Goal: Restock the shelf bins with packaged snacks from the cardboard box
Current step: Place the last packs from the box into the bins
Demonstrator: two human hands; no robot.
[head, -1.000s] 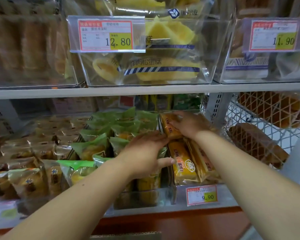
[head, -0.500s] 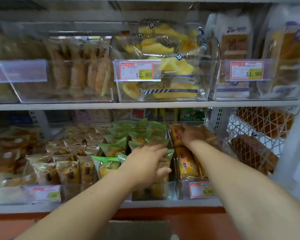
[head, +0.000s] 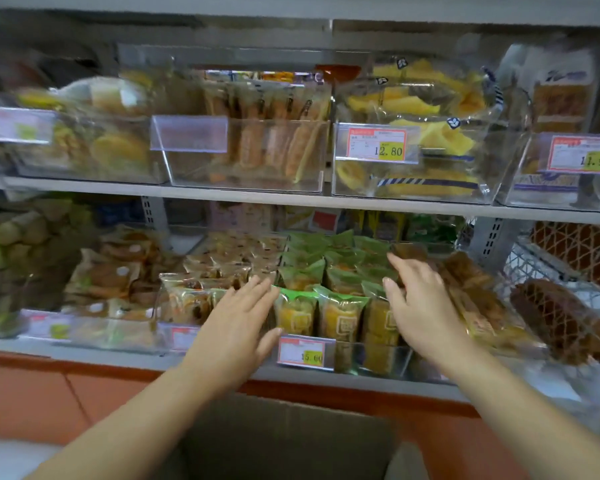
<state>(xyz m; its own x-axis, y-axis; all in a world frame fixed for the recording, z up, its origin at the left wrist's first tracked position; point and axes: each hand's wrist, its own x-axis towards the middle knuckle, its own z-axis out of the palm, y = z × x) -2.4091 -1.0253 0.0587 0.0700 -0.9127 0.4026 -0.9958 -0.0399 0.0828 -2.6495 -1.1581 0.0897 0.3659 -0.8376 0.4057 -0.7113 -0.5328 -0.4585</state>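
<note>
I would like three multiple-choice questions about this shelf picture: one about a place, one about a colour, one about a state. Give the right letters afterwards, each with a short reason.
1. Where is the cardboard box relative to the left hand and the right hand?
A. Above them.
B. Below them, at the bottom of the view.
C. Far to their left.

2. What colour are the tops of the packets between the two hands?
A. Green.
B. Blue.
C. Black.

3. What state are the hands in?
A. Both grip a packet.
B. Both are curled into fists.
C. Both are open and hold nothing.

Answers:
1 B: the box's open top shows at the bottom edge, under both hands.
2 A: the sealed tops are bright green.
3 C: the fingers are straight and spread, with nothing in them.
</note>
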